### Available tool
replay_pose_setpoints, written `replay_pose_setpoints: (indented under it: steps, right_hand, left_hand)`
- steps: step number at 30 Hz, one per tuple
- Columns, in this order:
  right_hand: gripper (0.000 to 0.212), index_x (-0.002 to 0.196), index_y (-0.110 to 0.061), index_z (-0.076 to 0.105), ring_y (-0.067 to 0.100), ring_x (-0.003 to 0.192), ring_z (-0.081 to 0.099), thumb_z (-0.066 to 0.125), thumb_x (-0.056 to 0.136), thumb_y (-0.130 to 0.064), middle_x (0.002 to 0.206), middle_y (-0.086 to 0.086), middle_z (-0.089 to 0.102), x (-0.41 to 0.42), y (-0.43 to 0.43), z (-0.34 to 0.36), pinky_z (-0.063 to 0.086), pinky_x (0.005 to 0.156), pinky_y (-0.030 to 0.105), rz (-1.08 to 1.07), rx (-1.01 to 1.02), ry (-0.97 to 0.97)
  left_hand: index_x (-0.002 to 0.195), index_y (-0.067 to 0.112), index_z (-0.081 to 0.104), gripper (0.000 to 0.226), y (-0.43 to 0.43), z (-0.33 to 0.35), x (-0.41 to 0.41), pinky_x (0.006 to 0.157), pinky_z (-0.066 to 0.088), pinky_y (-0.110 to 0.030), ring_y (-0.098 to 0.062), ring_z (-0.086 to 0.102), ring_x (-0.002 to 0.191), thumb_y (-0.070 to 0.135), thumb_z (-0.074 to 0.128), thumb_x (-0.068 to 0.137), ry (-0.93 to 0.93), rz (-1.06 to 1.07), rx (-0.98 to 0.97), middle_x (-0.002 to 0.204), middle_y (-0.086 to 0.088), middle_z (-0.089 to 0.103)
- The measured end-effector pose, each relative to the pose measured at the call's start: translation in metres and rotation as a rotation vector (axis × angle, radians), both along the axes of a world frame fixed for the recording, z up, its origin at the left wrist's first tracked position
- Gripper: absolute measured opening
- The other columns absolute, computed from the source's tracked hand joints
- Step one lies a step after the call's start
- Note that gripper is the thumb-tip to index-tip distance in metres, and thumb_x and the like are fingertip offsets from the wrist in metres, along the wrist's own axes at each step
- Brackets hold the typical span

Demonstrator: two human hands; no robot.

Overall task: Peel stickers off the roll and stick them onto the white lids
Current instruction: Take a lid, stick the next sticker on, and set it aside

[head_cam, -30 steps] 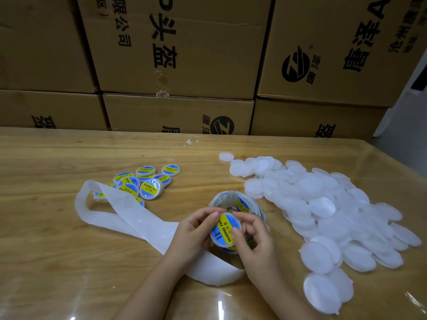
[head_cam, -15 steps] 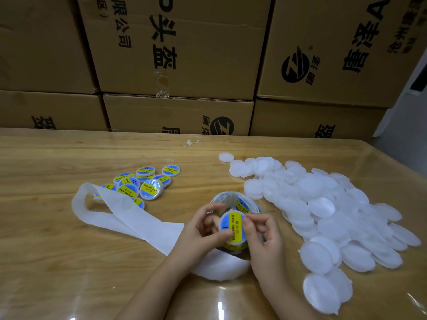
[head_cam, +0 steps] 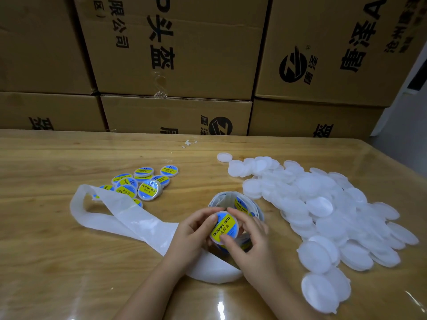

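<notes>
Partly hidden behind both hands stood the sticker roll (head_cam: 241,202). Left hand (head_cam: 194,229) and right hand (head_cam: 251,247), fingers curled, pinched one stickered lid (head_cam: 225,226) between them above the table (head_cam: 69,262), right thumb pressing its face.

Before you lies a glossy wooden table (head_cam: 57,262) catching a bright glare. Behind it you face stacked cardboard boxes (head_cam: 175,54); a pale wall (head_cam: 404,112) shows at right.

Bare left hand (head_cam: 194,229) and right hand (head_cam: 250,241), bare forearms (head_cam: 147,294), short fingernails (head_cam: 213,217).
</notes>
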State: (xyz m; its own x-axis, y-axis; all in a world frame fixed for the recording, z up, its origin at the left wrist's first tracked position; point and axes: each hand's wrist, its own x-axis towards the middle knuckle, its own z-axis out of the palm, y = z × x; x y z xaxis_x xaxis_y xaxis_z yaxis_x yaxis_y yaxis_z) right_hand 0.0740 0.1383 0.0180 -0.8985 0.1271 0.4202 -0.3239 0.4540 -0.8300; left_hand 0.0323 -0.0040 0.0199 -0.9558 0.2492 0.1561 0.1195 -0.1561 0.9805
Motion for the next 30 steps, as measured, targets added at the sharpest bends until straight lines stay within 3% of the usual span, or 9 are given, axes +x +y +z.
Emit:
replay_pose_setpoints:
  steps: [3, 8, 10, 14, 19, 24, 30]
  right_hand:
    - [0.051, 0.108, -0.053, 0.054, -0.002, 0.115, 0.04, 0.075, 0.079, -0.018, 0.111, -0.038, 0.051, 0.001, 0.001, 0.001, 0.039, 0.093, 0.018, 0.013, -0.009, -0.016]
    - [0.047, 0.105, -0.049, 0.056, 0.011, 0.114, 0.047, 0.073, 0.081, -0.012, 0.108, -0.04, 0.051, 0.001, 0.002, 0.001, 0.044, 0.088, 0.019, 0.02, -0.027, -0.026]
    - [0.04, 0.103, -0.046, 0.058, 0.013, 0.111, 0.049, 0.073, 0.081, -0.015, 0.101, -0.032, 0.058, 0.0, 0.002, -0.001, 0.044, 0.087, 0.019, 0.036, -0.048, -0.024]
    - [0.018, 0.096, -0.038, 0.062, 0.019, 0.096, 0.054, 0.061, 0.08, -0.032, 0.063, -0.006, 0.06, -0.001, 0.0, -0.005, 0.043, 0.086, 0.025, 0.052, -0.06, 0.017]
    - [0.022, 0.098, -0.042, 0.062, 0.028, 0.09, 0.057, 0.058, 0.077, -0.047, 0.06, -0.003, 0.057, -0.003, -0.002, -0.009, 0.047, 0.087, 0.038, 0.102, -0.104, 0.02]
    - [0.02, 0.095, -0.045, 0.059, 0.03, 0.094, 0.06, 0.053, 0.078, -0.053, 0.063, 0.003, 0.067, -0.007, -0.001, -0.013, 0.047, 0.087, 0.051, 0.106, -0.146, 0.002]
    - [0.016, 0.087, -0.041, 0.059, 0.03, 0.09, 0.06, 0.054, 0.081, -0.055, 0.063, 0.0, 0.065, -0.009, 0.001, -0.018, 0.049, 0.081, 0.052, 0.038, -0.159, 0.017]
  left_hand:
    - [0.101, 0.027, 0.071, 0.017, 0.001, -0.001, -0.001, 0.07, 0.05, -0.032, -0.02, 0.062, 0.082, 0.031, 0.06, 0.089, 0.006, 0.01, 0.003, 0.093, -0.008, 0.07]
    - [0.098, 0.022, 0.072, 0.021, 0.002, 0.002, 0.0, 0.073, 0.052, -0.021, -0.013, 0.066, 0.089, 0.024, 0.055, 0.086, 0.049, 0.019, 0.008, 0.095, -0.002, 0.072]
    - [0.097, 0.018, 0.07, 0.019, 0.004, 0.002, 0.001, 0.071, 0.051, -0.017, -0.008, 0.066, 0.085, 0.015, 0.053, 0.091, 0.071, 0.039, -0.009, 0.091, 0.001, 0.072]
    - [0.084, 0.018, 0.069, 0.021, 0.009, 0.001, 0.004, 0.068, 0.049, -0.015, -0.003, 0.064, 0.076, 0.009, 0.052, 0.093, 0.111, 0.133, -0.051, 0.082, 0.005, 0.072]
    - [0.077, 0.024, 0.07, 0.023, 0.008, 0.0, 0.004, 0.065, 0.048, -0.015, -0.002, 0.062, 0.071, 0.012, 0.056, 0.091, 0.141, 0.161, -0.069, 0.076, 0.006, 0.07]
    - [0.077, 0.037, 0.069, 0.019, 0.011, 0.003, 0.006, 0.064, 0.045, -0.009, 0.005, 0.06, 0.07, 0.027, 0.055, 0.085, 0.204, 0.173, -0.164, 0.074, 0.013, 0.069]
    - [0.083, 0.028, 0.068, 0.012, 0.007, 0.002, 0.008, 0.071, 0.047, -0.017, -0.003, 0.063, 0.079, 0.032, 0.057, 0.084, 0.257, 0.117, -0.233, 0.082, 0.01, 0.069]
